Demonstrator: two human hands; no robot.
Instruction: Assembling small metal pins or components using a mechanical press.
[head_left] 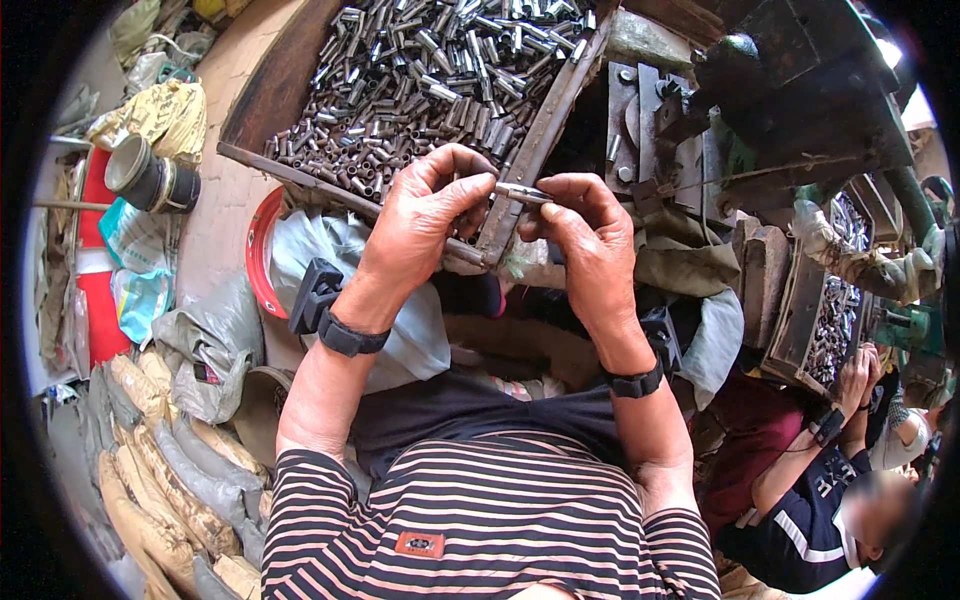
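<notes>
Between my two hands, a slim metal rod with a shiny, tapered body is held level over the near right corner of a parts tray. My left hand pinches its left end between thumb and fingertips. At the other end, the thumb and index finger of my right hand close on the rod. Just beyond my hands, the metal tray is heaped with short metal tubes, some bright, some dark brown. My fingertips hide both ends of the rod.
A dark machine with a metal fixture stands right of the tray. Full sacks lie at the left, near a red-rimmed round container and a dark bucket. At the right, a co-worker's hands are beside another parts tray.
</notes>
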